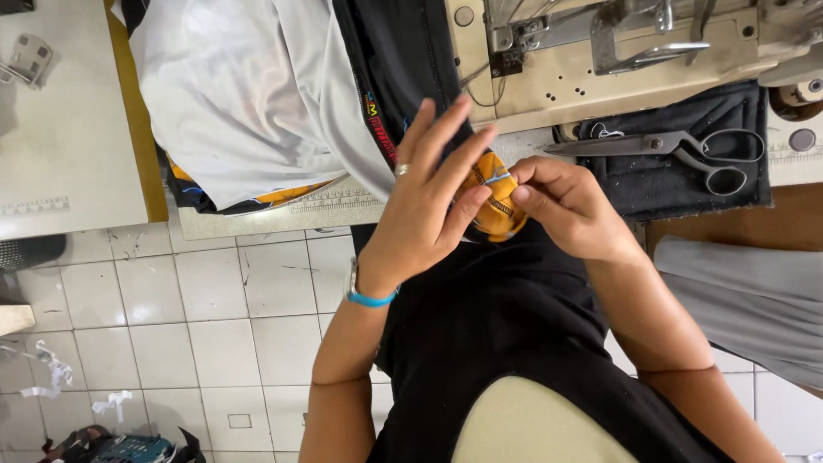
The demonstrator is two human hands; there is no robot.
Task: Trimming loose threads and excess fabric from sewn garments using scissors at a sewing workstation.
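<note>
One orange fabric piece (495,204) sits just below the sewing machine (600,60), beside one pair of scissors (686,153). The left hand (424,210), fingers spread wide, touches it; the right hand (561,206) pinches its edge.

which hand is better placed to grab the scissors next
Probably the right hand. It pinches the orange fabric piece just below the scissors, which lie on dark cloth on that side. The left hand is farther away, fingers spread over the piece.
</note>
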